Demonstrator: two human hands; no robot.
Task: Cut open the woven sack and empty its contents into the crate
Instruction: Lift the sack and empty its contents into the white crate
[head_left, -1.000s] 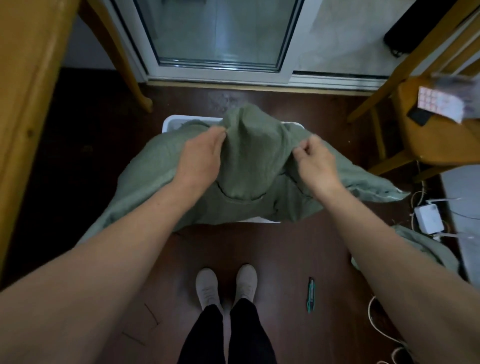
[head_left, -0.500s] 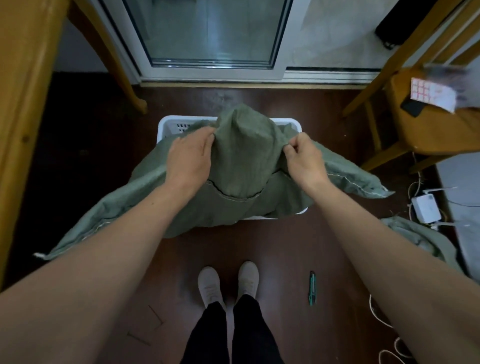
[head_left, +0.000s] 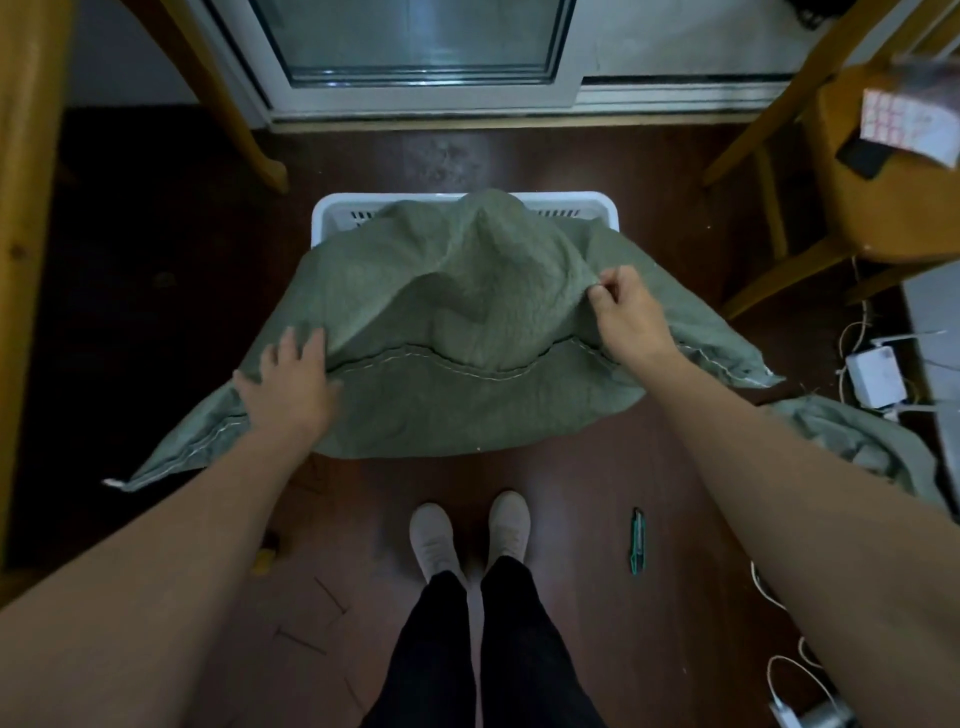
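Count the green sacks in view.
2. One sack is draped over the white crate, right hand pinching it, left hand on it. A second sack lies crumpled on the floor, far right.

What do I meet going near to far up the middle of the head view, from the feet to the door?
Shoes → bare dark floor → green woven sack, draped over the crate → white crate's far rim → sliding glass door.

The dark reddish-brown wooden floor (head_left: 519, 156) is dim and faintly glossy. A sliding glass door (head_left: 415, 41) in a pale frame stands at its far edge. Right of the door is a wooden chair (head_left: 883, 208); left of it, a slanted wooden leg (head_left: 228, 104).
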